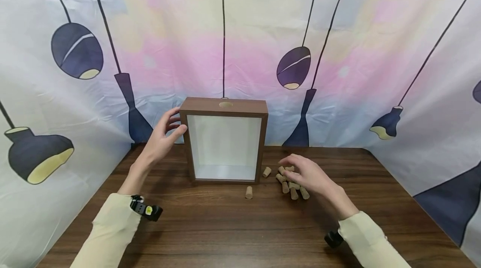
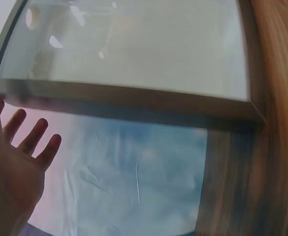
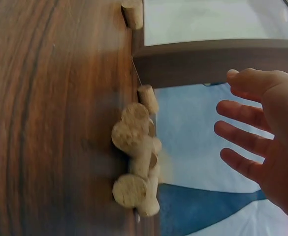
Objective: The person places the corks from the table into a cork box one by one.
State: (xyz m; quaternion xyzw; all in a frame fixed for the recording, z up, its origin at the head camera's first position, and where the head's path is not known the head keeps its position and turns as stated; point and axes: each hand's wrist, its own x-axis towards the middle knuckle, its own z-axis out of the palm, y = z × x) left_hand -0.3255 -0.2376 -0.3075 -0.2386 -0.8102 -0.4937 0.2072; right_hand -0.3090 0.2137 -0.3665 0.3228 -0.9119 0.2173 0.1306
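Cork pile (image 1: 285, 187) right of box (image 1: 225, 147)

We found passage over the tabletop (image 1: 225, 234) at the frame's lower centre. At centre, the upright box (image 1: 225, 147) blocked forward travel, and the left hand (image 1: 162, 137) occupied its left edge. One cork (image 1: 249, 192) sat before the box's lower right corner. Right of centre, the right hand (image 1: 309, 174) overhung the cork pile (image 1: 285, 187); a second cork (image 1: 267, 172) obstructed the gap between pile and box.

Head — forward-down, wrist views — close, box (image 1: 225, 147) shared
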